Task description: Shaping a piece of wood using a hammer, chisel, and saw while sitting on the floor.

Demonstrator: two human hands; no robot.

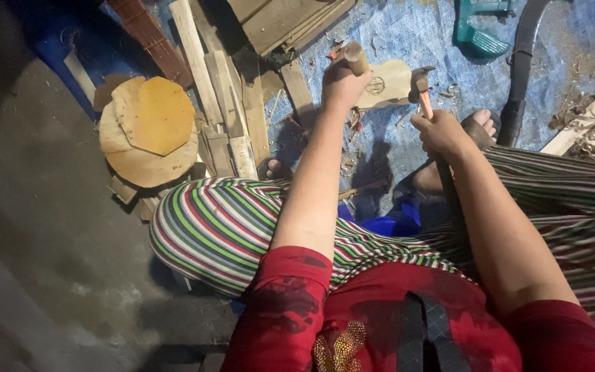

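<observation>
Chisel handle point(355, 58), gripped upright in left hand point(342, 84), stands just left of hammer point(419, 86) clenched in right hand point(441, 132).

Round wooden discs point(149, 131) lie well left of the left hand point(342, 84); a flat wooden cutout point(388, 83) lies between it and the right hand point(441, 132).

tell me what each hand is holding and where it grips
Left hand grips a wooden-handled tool by its handle; right hand holds a hammer mid-handle.
</observation>
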